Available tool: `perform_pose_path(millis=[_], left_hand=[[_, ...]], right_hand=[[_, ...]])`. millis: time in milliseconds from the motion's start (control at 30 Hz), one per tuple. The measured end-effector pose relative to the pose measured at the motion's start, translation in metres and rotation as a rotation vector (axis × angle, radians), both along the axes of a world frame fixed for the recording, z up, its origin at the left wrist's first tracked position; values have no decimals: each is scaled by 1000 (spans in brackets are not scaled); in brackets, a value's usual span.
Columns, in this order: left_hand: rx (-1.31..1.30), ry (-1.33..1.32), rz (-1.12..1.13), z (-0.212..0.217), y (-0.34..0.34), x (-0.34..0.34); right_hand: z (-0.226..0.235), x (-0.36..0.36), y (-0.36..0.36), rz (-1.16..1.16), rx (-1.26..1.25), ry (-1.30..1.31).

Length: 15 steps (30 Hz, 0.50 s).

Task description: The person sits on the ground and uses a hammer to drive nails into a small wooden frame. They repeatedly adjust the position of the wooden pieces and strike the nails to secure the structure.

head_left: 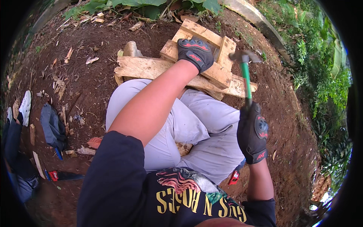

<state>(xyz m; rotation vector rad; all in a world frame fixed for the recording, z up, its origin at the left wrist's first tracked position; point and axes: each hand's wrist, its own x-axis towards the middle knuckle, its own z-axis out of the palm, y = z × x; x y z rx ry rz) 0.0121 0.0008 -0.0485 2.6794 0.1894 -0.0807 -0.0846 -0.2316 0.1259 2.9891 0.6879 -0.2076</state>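
My left hand (195,55), in a black glove with red marks, is closed over a small frame of pale wooden slats (227,53). Its fingertips are hidden against the wood. The frame rests tilted on a rough wooden board (145,68) lying crosswise just beyond my knees. In my right hand (252,132), gloved alike, is a claw hammer (245,77), gripped low on its dark and green handle. The hammer is upright in the picture, its slightly blurred head beside the frame's right edge and apart from it. I cannot make out any nail.
Brown soil with wood scraps (59,87) surrounds me. At left lie a dark bag (53,126) and a red-and-dark tool (64,176), near another person's white shoe (25,108). A red tool (234,177) lies by my right thigh. Concrete edging (261,22) and plants (310,75) border the right.
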Motion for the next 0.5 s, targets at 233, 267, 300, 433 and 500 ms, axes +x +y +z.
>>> perform_pose_path(millis=[233,267,300,433,500], left_hand=[[-59,63,8,5,11,-1],[-57,79,-5,8,10,-1],[-52,74,4,7,8,1],[-36,69,-8,8,5,7],[-15,17,29,8,0,1]], right_hand=[[80,22,34,-280,769,-18],[74,19,38,-339,856,-95],[59,16,39,-396,942,-173],[-4,0,4,118,65,-36],[11,-1,-4,111,38,182]])
